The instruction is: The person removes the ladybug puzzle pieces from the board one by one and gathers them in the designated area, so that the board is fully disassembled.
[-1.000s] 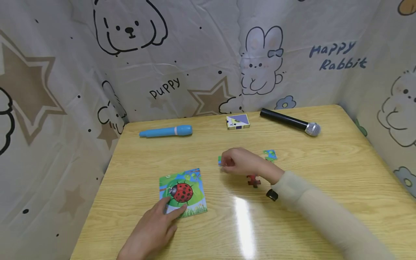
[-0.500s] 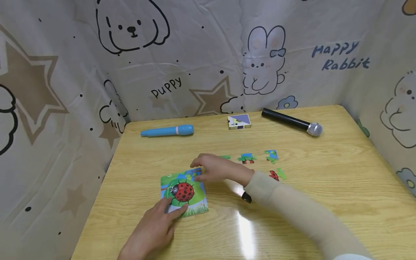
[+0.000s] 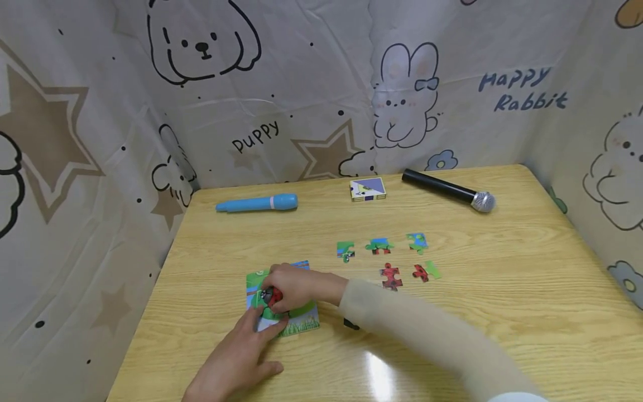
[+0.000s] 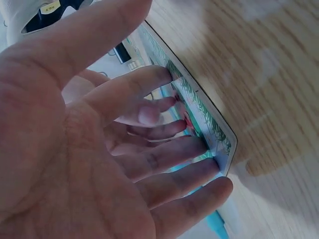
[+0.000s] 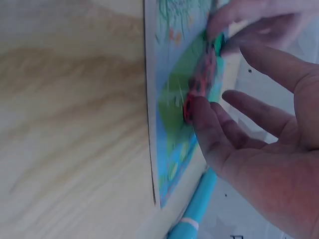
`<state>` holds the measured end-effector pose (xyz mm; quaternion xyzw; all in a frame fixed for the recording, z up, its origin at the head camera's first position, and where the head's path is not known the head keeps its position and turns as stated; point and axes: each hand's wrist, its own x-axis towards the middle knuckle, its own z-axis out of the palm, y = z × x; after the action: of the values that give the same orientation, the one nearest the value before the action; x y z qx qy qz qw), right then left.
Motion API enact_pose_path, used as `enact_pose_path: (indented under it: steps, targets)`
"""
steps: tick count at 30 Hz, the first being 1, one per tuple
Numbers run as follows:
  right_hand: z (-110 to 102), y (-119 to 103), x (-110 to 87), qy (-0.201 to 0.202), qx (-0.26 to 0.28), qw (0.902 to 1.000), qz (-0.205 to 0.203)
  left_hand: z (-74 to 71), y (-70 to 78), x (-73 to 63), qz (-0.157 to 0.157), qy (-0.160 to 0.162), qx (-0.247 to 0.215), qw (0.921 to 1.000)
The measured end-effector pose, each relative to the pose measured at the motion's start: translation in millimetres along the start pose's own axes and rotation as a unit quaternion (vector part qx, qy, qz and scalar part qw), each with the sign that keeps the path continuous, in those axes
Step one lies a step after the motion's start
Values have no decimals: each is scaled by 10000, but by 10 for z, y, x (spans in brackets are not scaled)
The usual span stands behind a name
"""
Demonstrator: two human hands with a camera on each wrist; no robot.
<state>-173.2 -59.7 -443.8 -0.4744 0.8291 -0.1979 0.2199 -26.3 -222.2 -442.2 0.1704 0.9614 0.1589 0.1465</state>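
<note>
A square ladybug jigsaw puzzle (image 3: pixel 303 325) lies flat on the wooden table, left of the middle. My left hand (image 3: pixel 233 353) rests fingertips on its lower left part, fingers fairly straight and thumb out to the side. Over the ladybug reaches my right hand (image 3: pixel 296 286), its fingers bent down to touch the picture's surface. In the right wrist view the right hand (image 5: pixel 264 134) shows thumb and fingers spread apart, with no loose piece visible between them. Several loose jigsaw pieces (image 3: pixel 390 277) lie to the right, a ladybug-and-leaf one (image 3: pixel 427 271) among them.
Along the table's back lie a blue pen-shaped stick (image 3: pixel 258 202), a card box (image 3: pixel 368 190) and a black microphone (image 3: pixel 447 190). A patterned curtain (image 3: pixel 311 84) hangs behind and at both sides. A black item (image 3: pixel 350 324) shows beneath the right wrist.
My right hand has moved left from the loose pieces onto the ladybug puzzle, uncovering those pieces. The left hand stays on the puzzle, its thumb now spread further out.
</note>
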Motion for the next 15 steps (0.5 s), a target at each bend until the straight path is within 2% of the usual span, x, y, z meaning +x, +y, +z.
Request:
enact_pose_path:
  steps: [3,7,11,15]
  targets:
    - [76,-38,78,11,-147,9999,37,13,-10,8,-12,-60,-44,10000]
    - [159,-97,166,17,-52,9997,246,27,-29,13,3,-47,-43,10000]
    - [221,-154,204,92,85,9974,710,40,-37,7,124,90,67,9999]
    - [229,-185,228,183,250,9934,1101,44,-31,3,97,167,87,9998]
